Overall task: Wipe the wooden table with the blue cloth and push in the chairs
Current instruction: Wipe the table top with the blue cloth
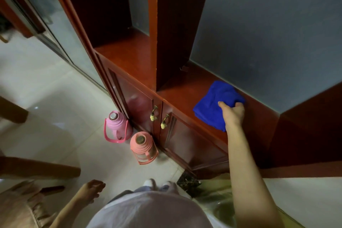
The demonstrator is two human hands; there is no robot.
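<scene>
The right hand (233, 114) grips the cloth (212, 105), which lies bunched at the back edge of the cabinet ledge (177, 89), probably to lift it for wiping. The left hand (92, 189) hangs loose and empty.

Right hand (233, 114) gripping blue cloth (214, 105) on cabinet ledge (177, 96), left hand (90, 189) hanging loose, two flasks (118, 126) on floor

Red-brown wooden cabinet (129, 65), grey-blue back panel (268, 33), brass door handles (153, 114). Pale tiled floor (46, 98); pink flask (117, 127), salmon flask (142, 147) beside cabinet doors. Glass door (55, 15) left. Dim light.
</scene>
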